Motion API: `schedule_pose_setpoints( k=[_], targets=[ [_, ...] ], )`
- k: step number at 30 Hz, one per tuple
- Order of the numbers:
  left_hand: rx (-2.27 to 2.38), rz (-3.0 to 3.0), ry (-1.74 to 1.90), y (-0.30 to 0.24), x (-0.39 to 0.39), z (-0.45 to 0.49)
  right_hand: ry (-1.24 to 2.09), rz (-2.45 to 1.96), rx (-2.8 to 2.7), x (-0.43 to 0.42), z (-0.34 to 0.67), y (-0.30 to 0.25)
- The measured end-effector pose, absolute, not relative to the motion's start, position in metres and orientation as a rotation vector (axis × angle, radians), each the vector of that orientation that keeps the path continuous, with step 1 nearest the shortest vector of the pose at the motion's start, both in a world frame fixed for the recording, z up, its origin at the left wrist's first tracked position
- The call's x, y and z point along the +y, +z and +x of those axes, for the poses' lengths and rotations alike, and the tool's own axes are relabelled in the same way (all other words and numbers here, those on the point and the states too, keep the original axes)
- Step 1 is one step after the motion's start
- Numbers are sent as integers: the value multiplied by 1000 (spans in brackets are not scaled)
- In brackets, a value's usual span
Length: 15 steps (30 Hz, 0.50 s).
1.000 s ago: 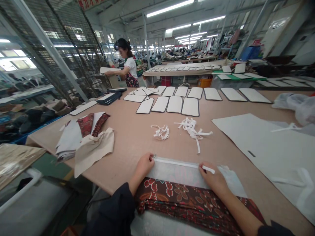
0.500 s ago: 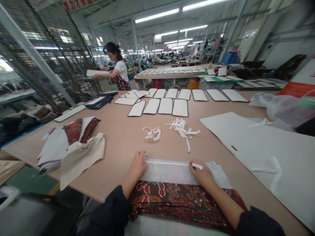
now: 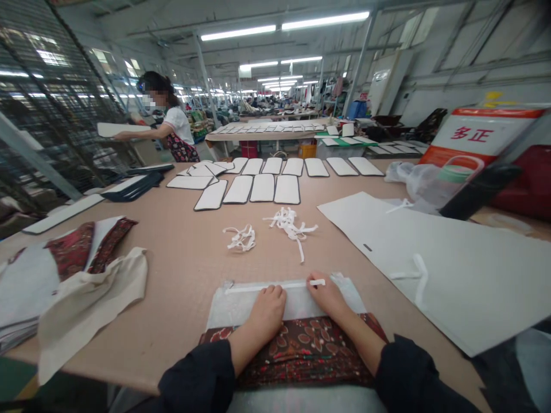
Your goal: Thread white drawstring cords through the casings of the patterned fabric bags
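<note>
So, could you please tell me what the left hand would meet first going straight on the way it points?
The left hand lies at the flat white strip; beyond that, it would likely first meet the larger tangle of narrow white strips on the tan tabletop, though depth is unclear.

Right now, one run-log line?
left hand: resting on plastic sheet | right hand: pinching white strip | patterned fabric: beneath wrists

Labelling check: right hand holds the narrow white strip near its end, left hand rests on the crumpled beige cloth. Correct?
One error: the head view shows the left hand resting on the translucent whitish sheet, apart from the crumpled beige cloth. The right hand does hold the narrow white strip near its end.
</note>
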State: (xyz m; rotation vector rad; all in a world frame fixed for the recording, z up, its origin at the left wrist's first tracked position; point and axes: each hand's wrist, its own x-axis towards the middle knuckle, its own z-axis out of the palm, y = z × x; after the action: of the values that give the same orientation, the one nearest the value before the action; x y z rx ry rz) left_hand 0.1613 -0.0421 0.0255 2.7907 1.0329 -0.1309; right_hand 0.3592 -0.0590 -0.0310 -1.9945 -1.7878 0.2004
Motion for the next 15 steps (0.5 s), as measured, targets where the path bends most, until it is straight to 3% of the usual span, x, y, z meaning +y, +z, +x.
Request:
schedule_pose_setpoints(
  k=[9, 15],
  targets=[
    [857, 2679, -125, 29, -31, 142, 514, -2166, -1529, -70, 419, -20],
    [781, 2587, -227, 48, -18, 143, 543, -2184, -1517, -69, 424, -13]
  ],
)
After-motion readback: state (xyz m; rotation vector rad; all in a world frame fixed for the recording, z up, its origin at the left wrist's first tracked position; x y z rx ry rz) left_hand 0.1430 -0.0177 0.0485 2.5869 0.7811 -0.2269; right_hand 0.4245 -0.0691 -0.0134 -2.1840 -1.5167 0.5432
